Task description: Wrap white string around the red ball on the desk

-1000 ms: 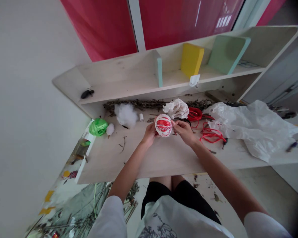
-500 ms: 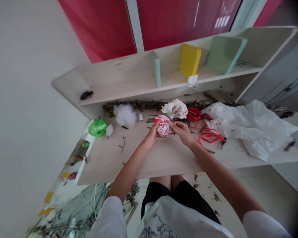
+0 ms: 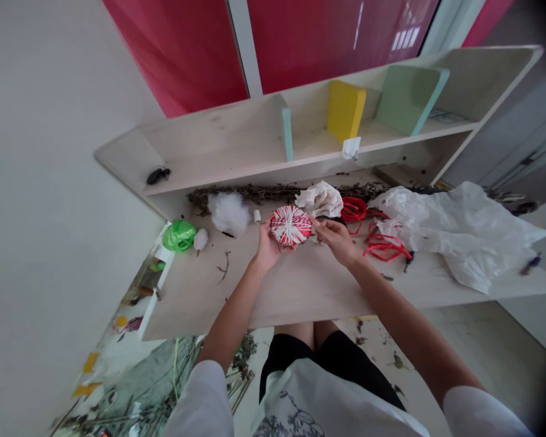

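Note:
A ball wrapped in red and white cord (image 3: 290,225) rests on the palm and fingers of my left hand (image 3: 269,247), above the pale wooden board. Its strands cross at a central point on the side facing me. The pinched fingertips of my right hand (image 3: 333,238) touch the ball's right edge. Any thin strand between them is too small to make out. Nearest that hand lie loose red cord coils (image 3: 353,210) and a crumpled white paper (image 3: 319,199).
The pale board (image 3: 300,291) also holds cotton wool (image 3: 230,213), a green ribbon bundle (image 3: 179,235), a white plastic sheet (image 3: 455,230) and a strip of dried twigs (image 3: 250,194). A shelf unit (image 3: 218,145) stands behind it. Plant debris lies on the floor below.
The ball has turned, now showing its crossed strands to me, and sits slightly left. My hands have spread a little further apart.

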